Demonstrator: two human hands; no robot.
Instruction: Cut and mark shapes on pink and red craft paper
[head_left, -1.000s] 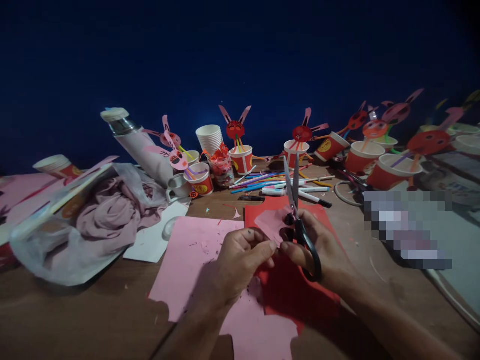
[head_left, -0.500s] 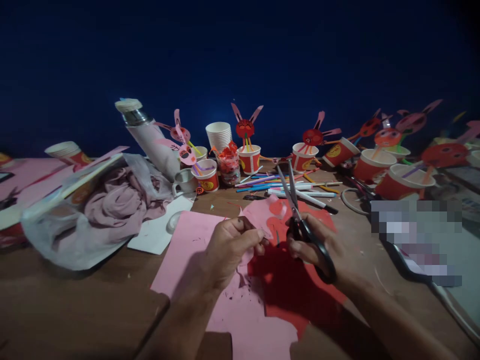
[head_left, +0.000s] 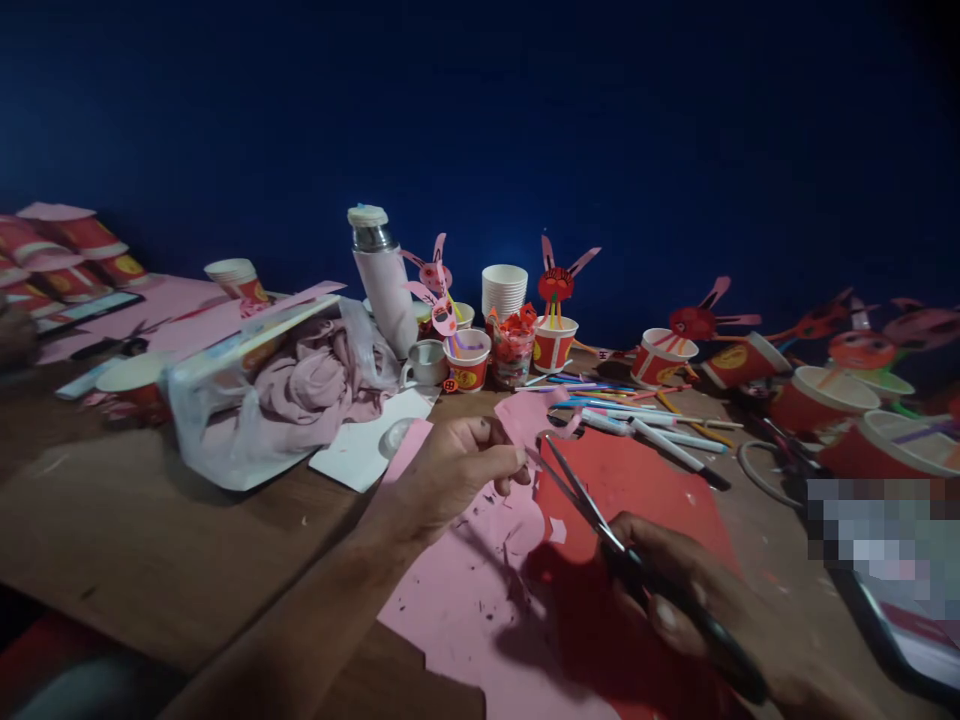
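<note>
My left hand (head_left: 450,475) is closed, its thumb and fingertips pinching pink paper (head_left: 526,415); how much of that paper is in the grip I cannot tell. In my right hand (head_left: 694,585) is a pair of scissors (head_left: 581,495) with black handles. Their blades are slightly apart and point up and left, tips close to my left fingertips. Beneath both hands lie a pink sheet (head_left: 457,600) with dark scraps on it and a red sheet (head_left: 645,480). A rounded pink cut-out (head_left: 523,525) rests just below my left hand.
Behind stand paper cups (head_left: 469,372) with paper rabbit faces, a thermos (head_left: 386,290), a metal mug (head_left: 426,362) and a jar of red scraps (head_left: 512,355). Markers (head_left: 675,435) lie behind the red sheet. A plastic bag (head_left: 217,430) is left; a phone (head_left: 900,620) lies right.
The view has swung left, so the table things sit further right. The scissors have tilted from nearly upright to pointing left, their tips closer to my left fingers. Both hands keep their hold.
</note>
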